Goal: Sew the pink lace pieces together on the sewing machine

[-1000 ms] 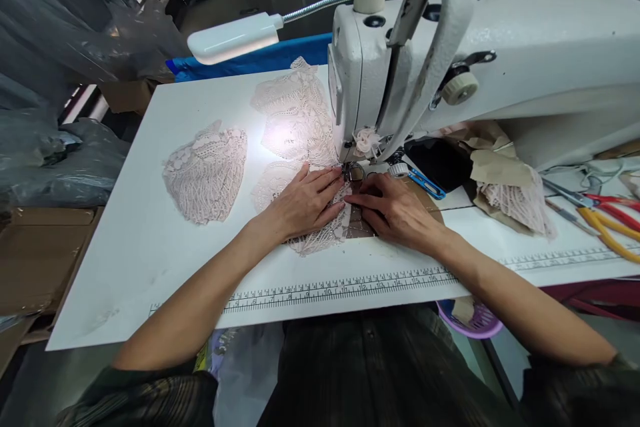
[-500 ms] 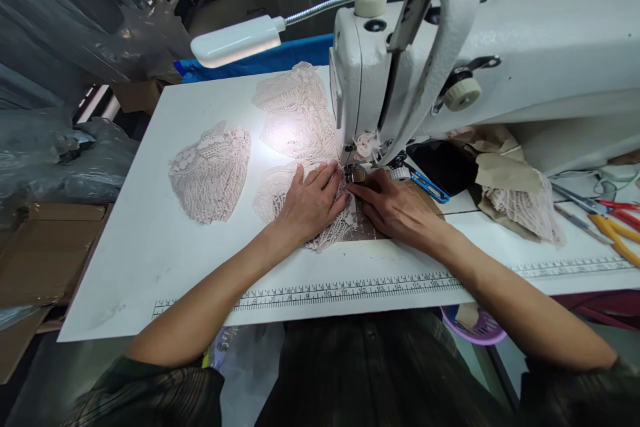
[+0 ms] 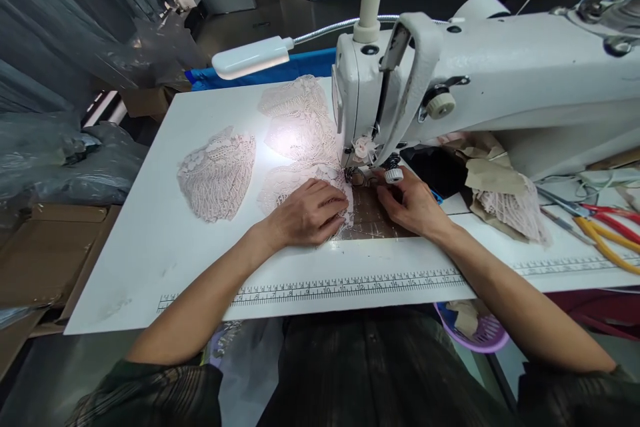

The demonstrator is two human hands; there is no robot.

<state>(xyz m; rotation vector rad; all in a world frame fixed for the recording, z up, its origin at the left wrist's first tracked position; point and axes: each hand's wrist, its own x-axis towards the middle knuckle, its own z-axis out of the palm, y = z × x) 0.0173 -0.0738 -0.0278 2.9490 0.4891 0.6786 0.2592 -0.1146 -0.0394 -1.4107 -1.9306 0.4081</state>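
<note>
My left hand (image 3: 306, 213) lies on a pale pink lace piece (image 3: 286, 185), fingers curled and pressing it to the white table (image 3: 150, 247) just left of the needle plate. The lace edge reaches the presser foot (image 3: 356, 175) of the white sewing machine (image 3: 480, 87). My right hand (image 3: 414, 205) rests right of the foot on the brown plate (image 3: 370, 219). Its fingertips touch a small white ribbed knob (image 3: 393, 175); whether they grip it is unclear.
Two more lace pieces (image 3: 217, 173) (image 3: 300, 120) lie on the table behind and to the left, lit by the gooseneck lamp (image 3: 250, 57). Fabric scraps (image 3: 505, 203), red and yellow scissors (image 3: 607, 227) and blue tweezers lie right. A ruler strip (image 3: 350, 283) runs along the front edge.
My right hand left the lace and moved right and back to the white knob. My left hand pulled back slightly with the lace, fingers curling. The view tilted up.
</note>
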